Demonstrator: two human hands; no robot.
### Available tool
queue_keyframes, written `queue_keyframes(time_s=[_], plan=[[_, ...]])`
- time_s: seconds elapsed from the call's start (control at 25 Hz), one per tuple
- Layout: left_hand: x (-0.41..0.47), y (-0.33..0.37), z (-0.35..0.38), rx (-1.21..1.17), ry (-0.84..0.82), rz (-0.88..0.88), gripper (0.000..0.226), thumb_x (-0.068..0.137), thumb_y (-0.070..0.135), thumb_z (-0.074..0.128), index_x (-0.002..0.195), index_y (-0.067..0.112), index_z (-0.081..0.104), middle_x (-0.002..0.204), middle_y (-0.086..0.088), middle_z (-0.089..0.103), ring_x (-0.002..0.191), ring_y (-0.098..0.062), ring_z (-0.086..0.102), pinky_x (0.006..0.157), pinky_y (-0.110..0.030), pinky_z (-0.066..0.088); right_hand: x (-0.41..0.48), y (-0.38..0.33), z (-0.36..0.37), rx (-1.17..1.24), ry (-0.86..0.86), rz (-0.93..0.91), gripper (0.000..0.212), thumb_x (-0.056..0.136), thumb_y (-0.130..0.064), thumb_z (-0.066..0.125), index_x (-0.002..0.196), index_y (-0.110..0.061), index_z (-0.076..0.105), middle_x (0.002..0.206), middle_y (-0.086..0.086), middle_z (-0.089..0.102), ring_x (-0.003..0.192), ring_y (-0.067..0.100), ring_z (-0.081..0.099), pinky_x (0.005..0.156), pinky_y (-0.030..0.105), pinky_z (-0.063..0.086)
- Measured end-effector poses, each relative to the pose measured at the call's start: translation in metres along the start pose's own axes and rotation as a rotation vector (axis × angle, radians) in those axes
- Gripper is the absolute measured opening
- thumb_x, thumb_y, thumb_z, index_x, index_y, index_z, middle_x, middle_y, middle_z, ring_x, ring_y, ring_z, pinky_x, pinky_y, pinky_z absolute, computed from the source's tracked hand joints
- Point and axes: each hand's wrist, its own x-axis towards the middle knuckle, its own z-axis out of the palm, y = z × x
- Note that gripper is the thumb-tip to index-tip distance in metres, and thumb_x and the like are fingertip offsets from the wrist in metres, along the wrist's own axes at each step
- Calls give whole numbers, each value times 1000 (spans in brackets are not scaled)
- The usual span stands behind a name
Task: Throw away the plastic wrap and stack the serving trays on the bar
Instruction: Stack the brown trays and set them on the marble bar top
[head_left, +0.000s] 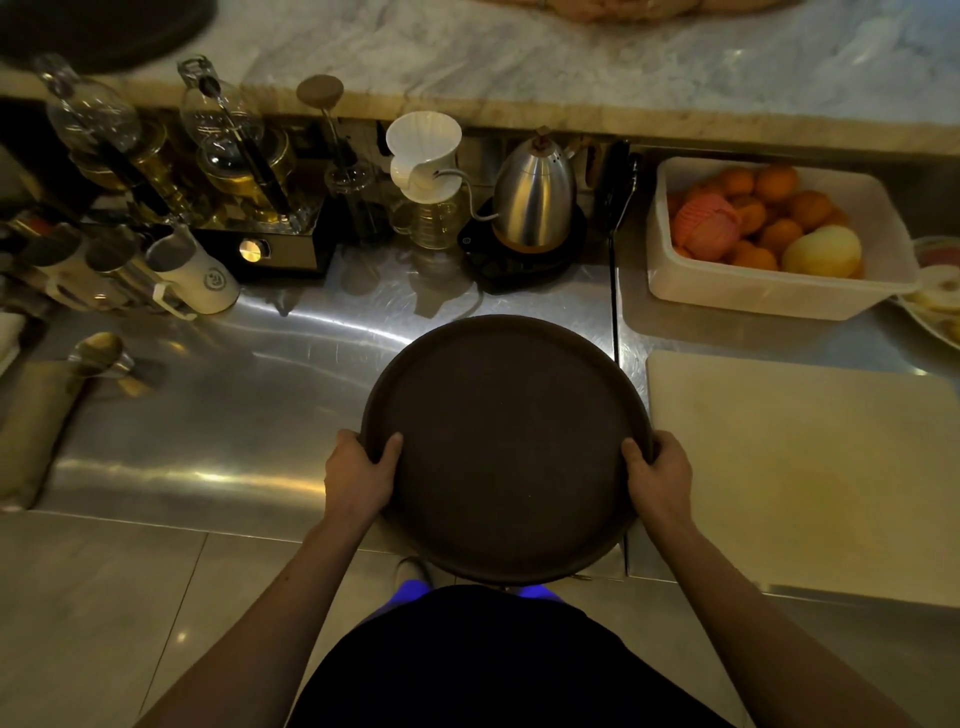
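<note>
A round dark brown serving tray (506, 441) is held level over the front edge of the steel counter (249, 415). My left hand (358, 480) grips its left rim, thumb on top. My right hand (660, 480) grips the right rim the same way. The tray's top is bare. At the top left corner lies the edge of another dark round object (104, 31) on the raised marble bar (519, 57); I cannot tell whether it is a tray. No plastic wrap is in view.
Behind the tray stand a steel gooseneck kettle (535, 202), a white pour-over dripper (423, 156), glass siphon brewers (228, 156) and milk jugs (202, 275). At the right are a white tub of oranges (779, 291) and a pale cutting board (800, 467).
</note>
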Motion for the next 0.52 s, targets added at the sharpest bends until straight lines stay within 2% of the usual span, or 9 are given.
queue_keyframes(time_s=[0.2, 0.4, 0.52], plan=[[-7, 6, -31, -39, 85, 67, 47, 88, 47, 60, 108, 7, 49, 90, -3, 55, 68, -8, 52, 50, -18, 36, -6, -35, -13, 54, 29, -107, 11, 90, -21, 60, 99, -15, 58, 93, 6, 59, 86, 23, 57, 72, 34, 44], [-4, 17, -72, -113, 150, 111, 46, 85, 51, 62, 102, 9, 53, 86, -2, 60, 75, -19, 59, 55, -30, 45, -7, -84, -21, 56, 39, -188, 13, 87, -26, 61, 96, -17, 60, 95, 8, 63, 87, 23, 60, 77, 46, 53], [5, 22, -105, -148, 171, 115, 45, 83, 53, 64, 102, 14, 51, 87, 1, 58, 77, -17, 57, 53, -26, 40, -20, -118, -19, 87, 51, -232, 13, 85, -26, 64, 96, -19, 62, 93, 6, 64, 86, 21, 61, 77, 44, 54]])
